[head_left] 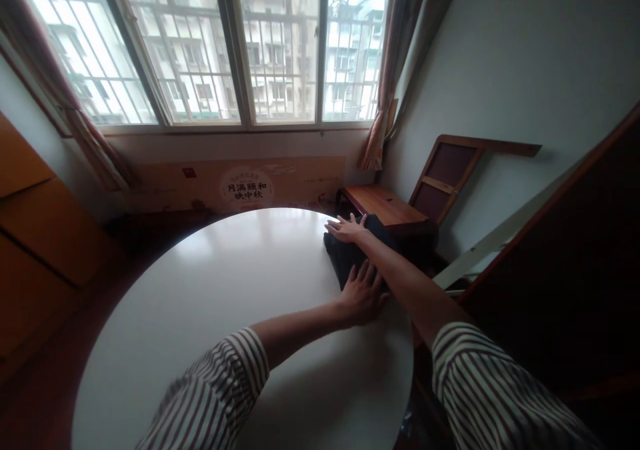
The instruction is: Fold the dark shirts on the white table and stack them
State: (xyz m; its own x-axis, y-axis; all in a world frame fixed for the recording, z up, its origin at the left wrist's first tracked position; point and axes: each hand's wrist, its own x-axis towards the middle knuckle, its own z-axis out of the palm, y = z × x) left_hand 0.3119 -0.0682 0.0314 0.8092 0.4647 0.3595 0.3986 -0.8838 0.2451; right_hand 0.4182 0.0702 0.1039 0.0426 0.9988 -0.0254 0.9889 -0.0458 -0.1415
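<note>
A dark folded cloth, perhaps a garment (345, 258), lies at the right edge of the round white table (215, 303). My left hand (363, 291) rests on its near side, fingers spread and pointing away from me. On the far side, my right hand (349, 229) lies flat across the top of the cloth with its fingers stretched out to the left. Both palms face down, and neither hand grips the fabric. My forearms and hands cover part of the cloth, so its full shape is hidden.
Beyond the table stands a wooden chair or bench (383, 205), with a framed wooden piece (445, 177) against the wall. A printed banner (295, 180) runs below the barred window (280, 57). Orange cabinets (50, 237) stand left; a dark wooden panel (565, 270) rises right.
</note>
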